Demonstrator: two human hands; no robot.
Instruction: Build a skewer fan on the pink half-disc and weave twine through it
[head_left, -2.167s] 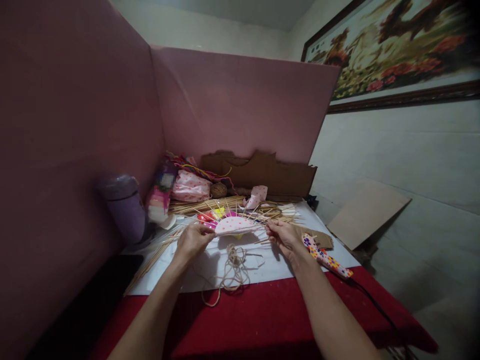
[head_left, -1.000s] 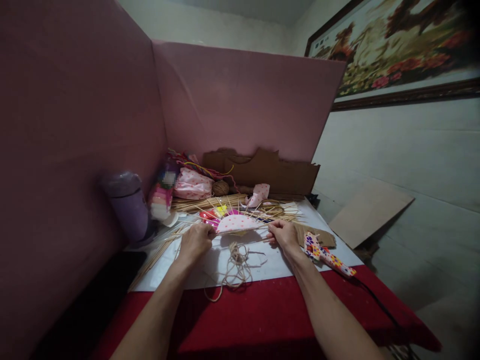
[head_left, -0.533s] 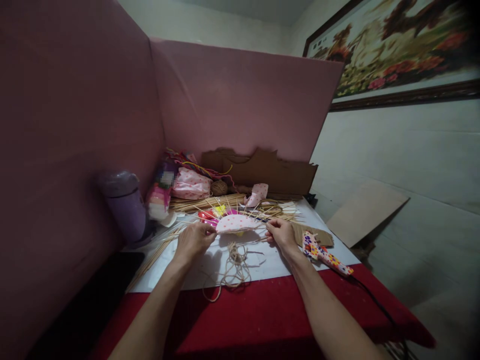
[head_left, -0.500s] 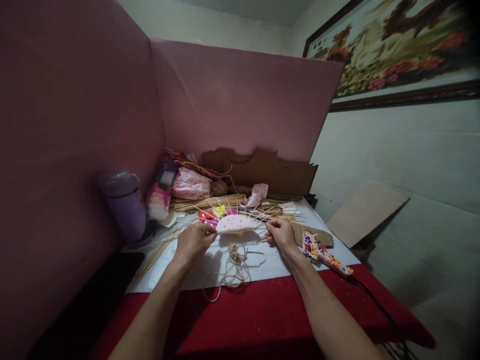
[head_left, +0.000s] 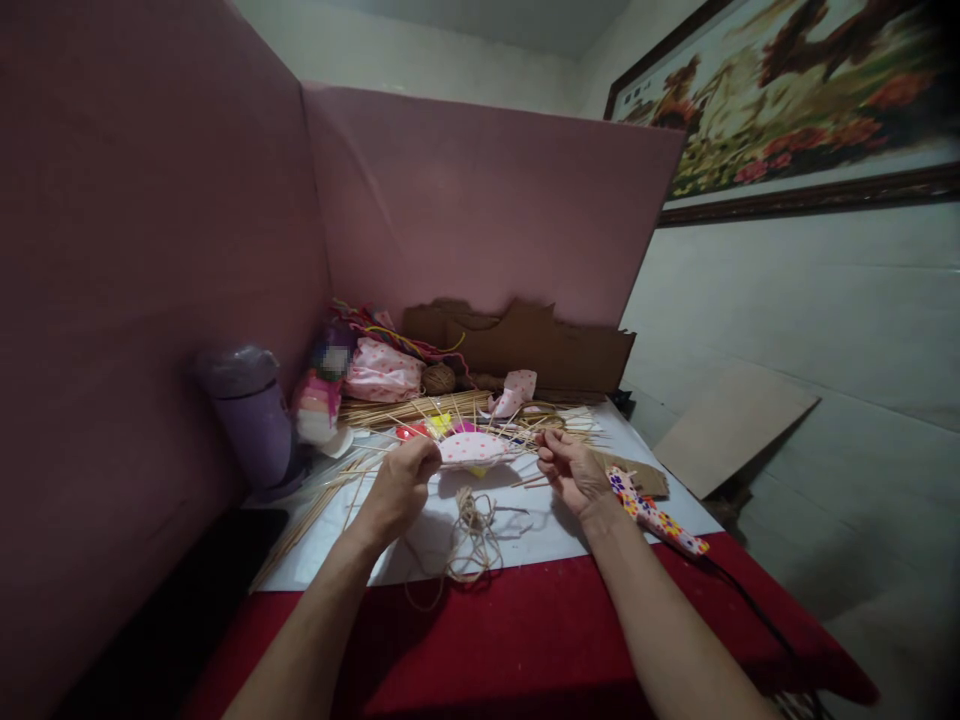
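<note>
A half-round piece covered in white-pink cloth with red dots (head_left: 474, 448), thin sticks (head_left: 435, 408) fanning out from its curved edge, is held up over the white sheet. My left hand (head_left: 405, 482) is closed on its left end. At the right, my right hand (head_left: 570, 472) is pinched shut just beyond the piece's other end; what its fingertips hold is too small to make out. A loose tangle of twine (head_left: 472, 535) lies below the piece, between my forearms.
A flower-patterned glue gun (head_left: 656, 515) with a black cord lies at right beside cardboard (head_left: 645, 475). A purple tumbler (head_left: 255, 415) stands at left. Behind are bundled sticks (head_left: 367, 412), a twine ball (head_left: 438, 378), dotted cloth (head_left: 384, 370) and torn cardboard (head_left: 517, 335).
My left hand has rolled over into a tighter grip on the piece's left end. My right hand has turned, showing more of its palm side, fingers curled and slightly away from the piece.
</note>
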